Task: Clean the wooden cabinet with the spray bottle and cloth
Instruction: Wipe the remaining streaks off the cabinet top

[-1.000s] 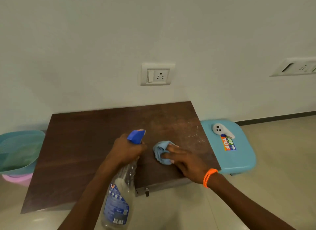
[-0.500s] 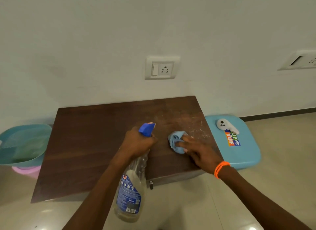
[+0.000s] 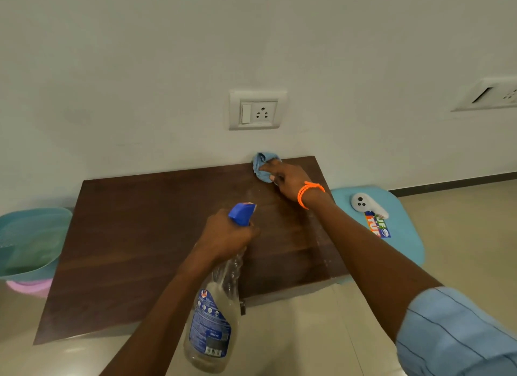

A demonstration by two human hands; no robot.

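So, far left: a teal basin (image 3: 30,241) can be seen on the floor, stacked on something pink (image 3: 28,287) that is mostly hidden under it. Just beside it sits the wooden cabinet (image 3: 134,235), a low dark-brown top pushed up against the pale wall, with a small metal fitting visible on its front edge.

Over the middle of the top, the spray bottle (image 3: 215,314) is gripped by the left hand (image 3: 226,238). The fingers are wrapped tight around the neck, right under the blue trigger head (image 3: 242,213), which is pointed away toward the wall. The clear body with its blue label is tilted back toward the camera, hanging out past the cabinet's front edge. Some liquid can be made out low in the bottle.

Further right, at the back right corner of the top, the cloth (image 3: 263,165) is found, a small light-blue wad bunched up right where the wood meets the wall. It is pressed down by the right hand (image 3: 285,177), fingers spread fairly flat over it rather than curled round it. An orange band (image 3: 309,192) is worn on that wrist, and a pale blue sleeve (image 3: 453,333) is rolled up on the arm. Faint whitish streaks are visible on the wood near the right edge.

On the wall above, a white socket plate (image 3: 257,109) is mounted. Far right, a light-blue stool (image 3: 402,235) is tucked just beside the cabinet, with a white controller (image 3: 368,205) and a colourful sticker (image 3: 377,226) on it.
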